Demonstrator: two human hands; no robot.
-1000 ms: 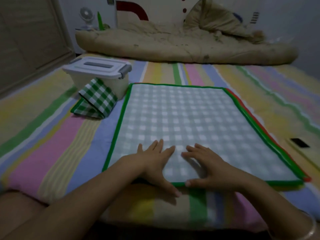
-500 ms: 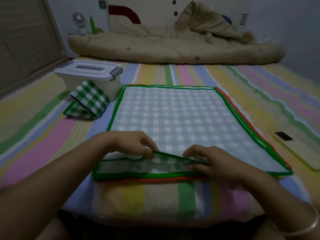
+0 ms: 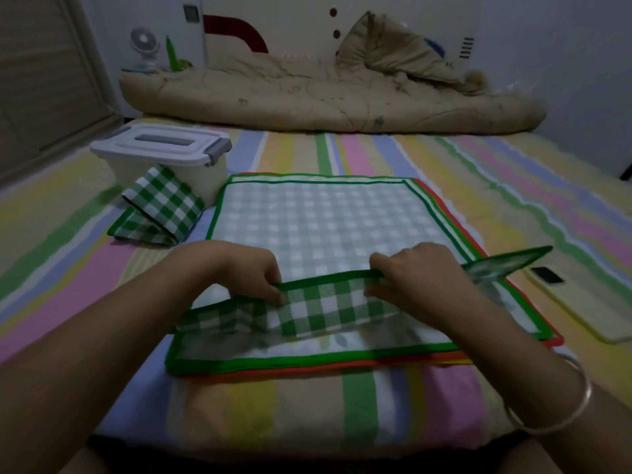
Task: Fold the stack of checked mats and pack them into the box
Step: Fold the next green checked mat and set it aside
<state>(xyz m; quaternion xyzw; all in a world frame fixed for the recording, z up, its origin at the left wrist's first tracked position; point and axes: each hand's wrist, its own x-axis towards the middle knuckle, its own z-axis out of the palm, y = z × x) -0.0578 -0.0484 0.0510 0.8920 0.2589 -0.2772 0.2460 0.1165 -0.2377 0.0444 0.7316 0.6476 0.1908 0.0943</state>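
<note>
Your left hand and right hand each pinch the near edge of the top mat, holding it raised off the stack by the front edge of the bed. Pull unevenly and the fold may skew, dragging lower mats along.

Head view — forward, downward, close

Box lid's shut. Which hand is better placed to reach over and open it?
Left, probably. The box sits at the far left, on the side of the left hand; the right hand would have to cross the top mat. Both hands currently pinch that mat's lifted near edge.
</note>
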